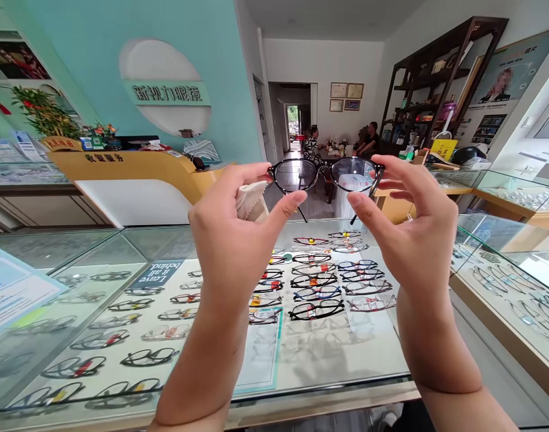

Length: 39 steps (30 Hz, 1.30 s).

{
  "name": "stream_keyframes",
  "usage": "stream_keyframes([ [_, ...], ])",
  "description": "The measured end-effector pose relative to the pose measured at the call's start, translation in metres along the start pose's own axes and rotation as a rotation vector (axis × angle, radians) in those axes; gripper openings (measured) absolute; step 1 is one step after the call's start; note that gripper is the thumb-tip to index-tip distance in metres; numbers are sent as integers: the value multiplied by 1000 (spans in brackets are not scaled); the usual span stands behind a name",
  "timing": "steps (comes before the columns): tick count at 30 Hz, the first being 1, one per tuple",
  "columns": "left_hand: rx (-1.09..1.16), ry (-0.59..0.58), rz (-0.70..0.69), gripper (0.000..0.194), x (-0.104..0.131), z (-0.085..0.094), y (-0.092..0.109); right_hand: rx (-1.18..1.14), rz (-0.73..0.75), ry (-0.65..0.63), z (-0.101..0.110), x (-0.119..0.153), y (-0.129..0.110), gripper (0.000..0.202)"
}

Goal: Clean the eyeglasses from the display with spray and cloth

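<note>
Bright, mostly even indoor light fills the scene. The glasses look sharp, with pale reflections in their lenses. Beyond the glasses, daylight glows white through a doorway; above them, the ceiling is greyer and dimmer. Below the glasses, soft-edged shadows spread across the floor of the case. To their right, white glare washes over a counter. Wide-angle distortion tilts the shelf right of the glasses, and farther right a poster has a pixelated patch.
</note>
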<state>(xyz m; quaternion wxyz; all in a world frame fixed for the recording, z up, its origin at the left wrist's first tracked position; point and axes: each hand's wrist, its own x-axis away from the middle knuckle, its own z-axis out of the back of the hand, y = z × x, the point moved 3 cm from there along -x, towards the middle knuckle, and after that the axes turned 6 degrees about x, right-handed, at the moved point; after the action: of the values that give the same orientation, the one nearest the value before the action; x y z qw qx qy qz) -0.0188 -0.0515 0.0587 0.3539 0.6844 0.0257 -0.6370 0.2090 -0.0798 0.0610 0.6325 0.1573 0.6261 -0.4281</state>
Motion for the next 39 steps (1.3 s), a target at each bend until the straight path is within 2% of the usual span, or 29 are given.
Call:
stream_keyframes([
  [4, -21, 19, -7, 42, 1, -4, 1, 54, 27, 31, 1, -1, 0, 44],
  [10, -34, 33, -22, 41, -1, -3, -1, 122, 61, 6, -2, 2, 2, 42],
  [20, 33, -15, 79, 48, -1, -6, -9, 109, 67, 34, 1, 3, -9, 41],
  [24, 34, -34, 105, 50, -3, -7, -12, 122, 82, 39, 2, 4, -11, 35],
  [39, 59, -50, 88, 49, -2, -11, -12, 97, 67, 55, 4, 2, -11, 39],
])
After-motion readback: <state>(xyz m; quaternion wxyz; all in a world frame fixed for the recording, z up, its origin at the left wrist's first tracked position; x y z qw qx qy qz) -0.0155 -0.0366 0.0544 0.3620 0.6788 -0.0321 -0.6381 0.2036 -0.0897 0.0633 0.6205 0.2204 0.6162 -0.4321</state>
